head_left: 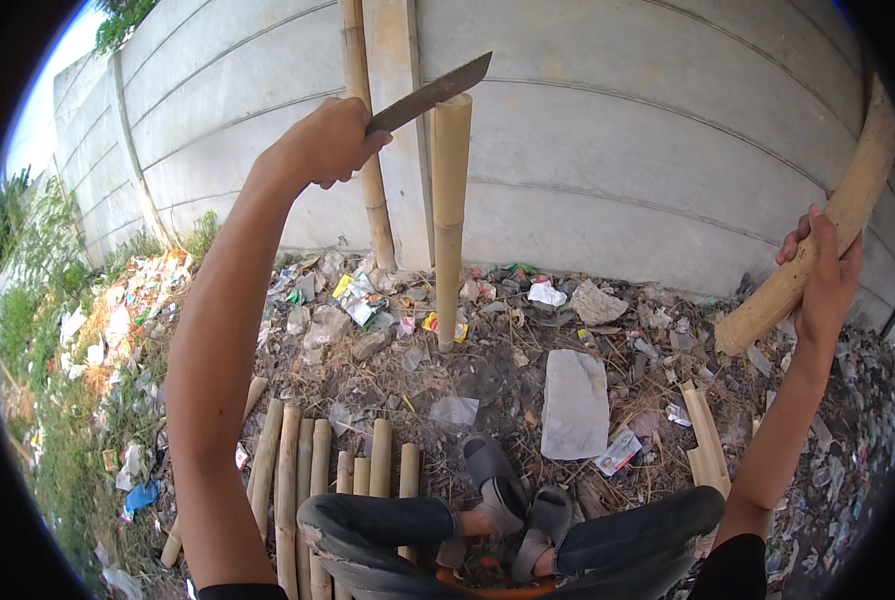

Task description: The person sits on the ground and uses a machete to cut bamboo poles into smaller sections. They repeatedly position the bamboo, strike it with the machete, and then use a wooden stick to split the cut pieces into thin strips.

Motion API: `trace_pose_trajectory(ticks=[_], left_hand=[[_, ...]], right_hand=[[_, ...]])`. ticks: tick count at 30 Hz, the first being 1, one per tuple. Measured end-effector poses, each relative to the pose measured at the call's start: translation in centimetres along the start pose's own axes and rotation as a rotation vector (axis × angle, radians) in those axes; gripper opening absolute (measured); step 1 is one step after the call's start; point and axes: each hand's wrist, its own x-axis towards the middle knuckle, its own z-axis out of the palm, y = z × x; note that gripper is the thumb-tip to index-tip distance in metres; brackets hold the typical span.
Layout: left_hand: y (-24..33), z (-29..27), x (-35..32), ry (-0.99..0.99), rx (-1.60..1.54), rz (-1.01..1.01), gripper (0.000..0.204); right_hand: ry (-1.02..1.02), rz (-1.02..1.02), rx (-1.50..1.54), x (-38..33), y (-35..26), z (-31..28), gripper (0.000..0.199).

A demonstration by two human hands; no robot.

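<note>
My left hand [329, 142] is closed round the handle of a machete [435, 90]. The blade points up and to the right, across the top end of an upright bamboo piece [449, 200]; whether it touches the rim I cannot tell. That bamboo's lower end stands on the littered ground. On the right, my right hand [825, 262] grips a thick bamboo pole [852, 205] from below and the side, held slanted with its cut end down and to the left.
Several bamboo pieces [287, 470] lie side by side at lower left. A split bamboo piece [705, 440] and a flat stone slab [574, 405] are on the ground. A concrete wall [607, 130] stands ahead, with a bamboo pole [372, 200] leaning on it. Scattered trash surrounds my sandalled feet.
</note>
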Motion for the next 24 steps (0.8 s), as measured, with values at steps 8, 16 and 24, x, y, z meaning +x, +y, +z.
trace_pose_trajectory(ticks=[8,16,24], left_hand=[[0.4,0.1,-0.1,-0.004,0.046,0.055,0.051],[0.3,0.3,-0.4,0.029,0.055,0.11,0.051],[0.9,-0.5,-1.1,-0.038,0.06,0.06,0.047]], right_hand=[[0.139,-0.145,0.114,4.6,-8.1,-4.7,0.037],[-0.065,-0.202,0.088,4.9,-3.9,-11.3,0.018],[0.016,-0.025,0.07,2.5,-3.0,-8.0,0.021]])
